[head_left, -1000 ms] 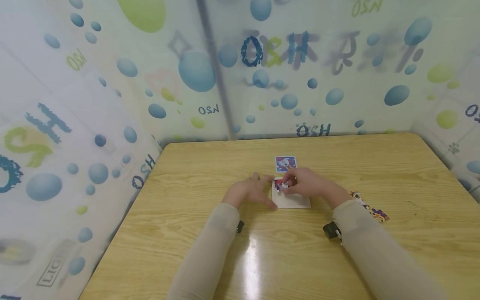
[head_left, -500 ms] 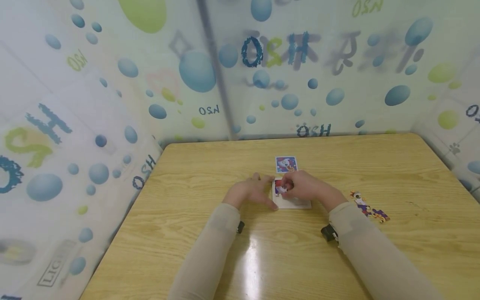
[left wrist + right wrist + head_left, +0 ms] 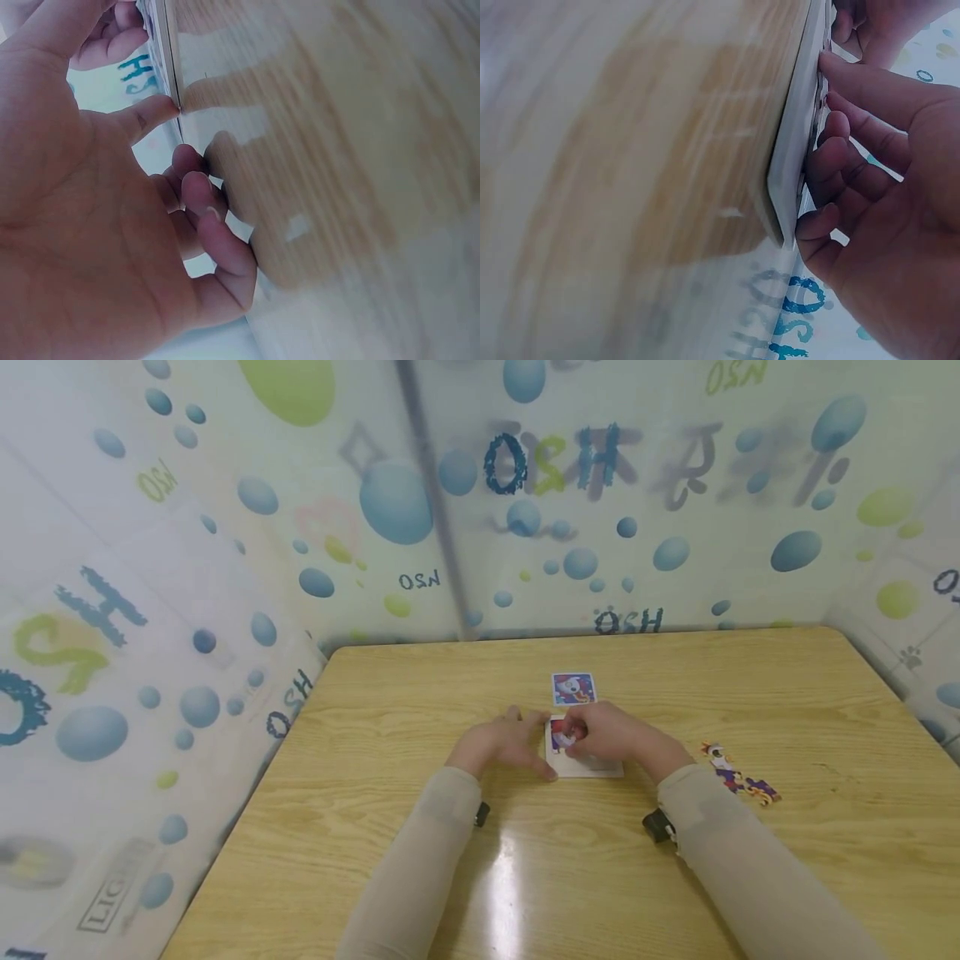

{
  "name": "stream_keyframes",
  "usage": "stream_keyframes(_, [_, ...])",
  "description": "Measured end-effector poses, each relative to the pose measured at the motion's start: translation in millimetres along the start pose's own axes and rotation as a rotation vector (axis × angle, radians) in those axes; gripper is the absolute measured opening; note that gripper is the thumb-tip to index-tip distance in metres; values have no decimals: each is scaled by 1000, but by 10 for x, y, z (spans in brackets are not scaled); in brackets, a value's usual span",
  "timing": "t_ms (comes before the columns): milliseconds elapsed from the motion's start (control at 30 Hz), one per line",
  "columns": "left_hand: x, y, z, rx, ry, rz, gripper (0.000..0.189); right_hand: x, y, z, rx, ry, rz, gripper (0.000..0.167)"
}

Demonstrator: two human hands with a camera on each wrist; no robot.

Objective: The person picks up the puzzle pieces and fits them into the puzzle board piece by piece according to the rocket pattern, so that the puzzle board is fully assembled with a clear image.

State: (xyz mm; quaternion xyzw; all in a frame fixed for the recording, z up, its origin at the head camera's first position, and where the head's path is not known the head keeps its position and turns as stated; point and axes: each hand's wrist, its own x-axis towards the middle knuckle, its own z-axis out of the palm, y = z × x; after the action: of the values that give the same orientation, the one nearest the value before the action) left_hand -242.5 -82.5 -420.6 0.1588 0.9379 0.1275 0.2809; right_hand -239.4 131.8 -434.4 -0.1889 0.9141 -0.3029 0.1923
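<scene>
A white puzzle board (image 3: 588, 769) lies flat on the table, with red and purple jigsaw pieces (image 3: 558, 739) in its upper left part. My right hand (image 3: 609, 731) is over the board, thumb and index finger pinching a puzzle piece at those set pieces; the fingers hide most of it. The right wrist view has the other fingers (image 3: 829, 161) curled close above the board's surface. At the board's left side, my left hand (image 3: 504, 745) steadies it with spread, relaxed fingers. In the left wrist view its thumb (image 3: 154, 116) touches the board's edge.
Just behind the board lies a small square picture card (image 3: 573, 689). Several loose jigsaw pieces (image 3: 722, 768) are spread on the wooden table (image 3: 375, 710) to the right of my right wrist. A patterned curtain (image 3: 660, 585) hangs behind the table.
My right hand has shifted slightly, bringing the piece down against the set pieces; its forearm has moved a little left, uncovering more loose pieces. The left hand stays at the board's edge.
</scene>
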Motion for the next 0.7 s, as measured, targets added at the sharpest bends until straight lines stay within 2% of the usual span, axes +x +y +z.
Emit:
stream_keyframes(367, [3,10,-11,-2,-2,-3,107,31,46,17,-18,10,-30,15])
stream_keyframes(700, [27,-9,9,4,-5,6,106,17,-2,15,-27,-3,-8,17])
